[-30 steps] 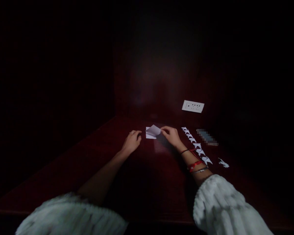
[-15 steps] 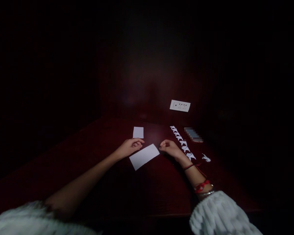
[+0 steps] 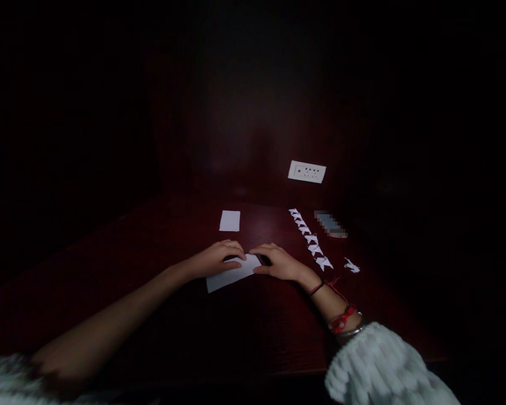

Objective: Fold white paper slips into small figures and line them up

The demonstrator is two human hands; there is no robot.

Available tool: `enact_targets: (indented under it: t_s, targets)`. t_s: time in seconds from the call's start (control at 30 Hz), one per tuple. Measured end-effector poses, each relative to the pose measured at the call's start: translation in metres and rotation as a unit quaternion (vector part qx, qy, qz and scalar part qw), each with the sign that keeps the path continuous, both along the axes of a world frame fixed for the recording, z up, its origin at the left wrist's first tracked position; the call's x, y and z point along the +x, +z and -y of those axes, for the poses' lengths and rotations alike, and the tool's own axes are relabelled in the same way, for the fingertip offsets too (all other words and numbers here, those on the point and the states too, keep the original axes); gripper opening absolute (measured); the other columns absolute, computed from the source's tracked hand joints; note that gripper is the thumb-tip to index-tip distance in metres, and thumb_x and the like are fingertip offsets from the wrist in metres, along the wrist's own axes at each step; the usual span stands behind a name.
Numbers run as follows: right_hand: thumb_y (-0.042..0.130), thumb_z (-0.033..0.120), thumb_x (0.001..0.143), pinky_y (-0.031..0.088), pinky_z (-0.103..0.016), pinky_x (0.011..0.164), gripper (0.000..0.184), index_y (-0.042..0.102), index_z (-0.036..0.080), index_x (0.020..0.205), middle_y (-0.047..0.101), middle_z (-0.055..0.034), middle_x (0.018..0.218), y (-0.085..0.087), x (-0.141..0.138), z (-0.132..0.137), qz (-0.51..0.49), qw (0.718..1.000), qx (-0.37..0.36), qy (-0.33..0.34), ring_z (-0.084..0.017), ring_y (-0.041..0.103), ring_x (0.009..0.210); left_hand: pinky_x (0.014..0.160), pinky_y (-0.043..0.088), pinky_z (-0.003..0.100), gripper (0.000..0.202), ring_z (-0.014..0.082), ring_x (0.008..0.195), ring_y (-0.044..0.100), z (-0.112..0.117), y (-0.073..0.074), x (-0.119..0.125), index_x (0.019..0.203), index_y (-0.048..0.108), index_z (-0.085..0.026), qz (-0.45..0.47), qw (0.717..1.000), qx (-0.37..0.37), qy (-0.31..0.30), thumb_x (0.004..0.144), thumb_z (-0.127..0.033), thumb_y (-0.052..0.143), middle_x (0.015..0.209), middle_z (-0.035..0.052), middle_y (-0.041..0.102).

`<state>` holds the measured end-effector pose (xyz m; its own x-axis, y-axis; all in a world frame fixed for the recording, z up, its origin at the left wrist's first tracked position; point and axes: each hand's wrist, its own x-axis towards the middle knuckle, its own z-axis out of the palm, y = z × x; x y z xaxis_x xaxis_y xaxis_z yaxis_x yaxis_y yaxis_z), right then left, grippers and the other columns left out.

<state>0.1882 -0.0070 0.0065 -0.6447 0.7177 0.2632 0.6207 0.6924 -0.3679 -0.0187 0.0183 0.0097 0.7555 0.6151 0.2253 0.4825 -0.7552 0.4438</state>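
Note:
A white rectangular sheet of paper (image 3: 230, 275) lies slanted on the dark red table, partly covered by my hands. My left hand (image 3: 217, 259) rests over its far edge, fingers curved and thumb apart on the paper's surface. At the right end of the sheet is my right hand (image 3: 276, 261), its thumb and fingers apart and touching the paper near its corner. A gap shows between the thumb and fingers of each hand, so both are open. The exact fingertip contact is hard to see in the dim light.
Behind my left hand lies a smaller stack or piece of white paper (image 3: 230, 221). To the right runs a row of several folded white paper pieces (image 3: 307, 236), with a small crumpled paper piece (image 3: 351, 265) and a phone (image 3: 330, 224) beyond. A wall socket (image 3: 307, 171) is at the back.
Both hands have come down onto the sheet from either side of it. My left hand moved over the paper, my right hand to its right end. The view shifted slightly.

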Motion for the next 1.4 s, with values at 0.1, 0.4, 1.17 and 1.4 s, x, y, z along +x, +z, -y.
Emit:
enact_targets:
  t_s: [0.1,0.4,1.17,1.4]
  targets:
    - [0.055,0.033,0.068,0.029,-0.030,0.084,0.046,0.045,0.020,0.111,0.050,-0.0057,0.107,-0.002,0.000,-0.002,0.013,1.000,0.007,-0.003,-0.016,0.041,0.099,0.084,0.030,0.026,0.020,0.0146,0.091,0.047,0.000,0.001,0.001,0.090,0.059,-0.027,-0.004,1.000,0.006,-0.010,0.076,-0.032,0.045,0.094,-0.0009,0.055]
    - [0.050,0.027,0.073,0.033,-0.025,0.078,0.030,0.052,0.017,0.101,0.048,-0.0053,0.090,-0.002,0.007,-0.004,0.046,0.998,0.014,-0.029,-0.014,0.043,0.087,0.085,0.028,0.028,0.047,0.0199,0.100,0.041,0.001,-0.001,-0.009,0.102,0.052,-0.031,-0.056,0.995,0.053,0.059,0.058,-0.047,0.059,0.108,0.0000,0.047]
    - [0.056,0.036,0.067,0.035,-0.029,0.074,0.045,0.044,0.015,0.105,0.051,-0.0077,0.095,-0.005,0.007,-0.008,-0.022,0.996,0.037,-0.072,-0.017,0.045,0.089,0.080,0.030,0.027,0.034,0.0169,0.096,0.042,-0.007,-0.009,-0.013,0.110,0.044,-0.025,-0.072,0.991,0.108,0.027,0.078,-0.039,0.041,0.105,0.0019,0.047]
    - [0.054,0.023,0.069,0.037,-0.025,0.075,0.031,0.052,0.017,0.099,0.057,-0.0047,0.095,-0.001,0.005,-0.004,-0.039,0.998,0.006,-0.050,-0.013,0.051,0.084,0.083,0.029,0.027,0.040,0.0167,0.099,0.042,-0.007,-0.007,-0.013,0.115,0.039,-0.024,-0.064,0.989,0.127,0.038,0.078,-0.039,0.042,0.108,0.0016,0.047]
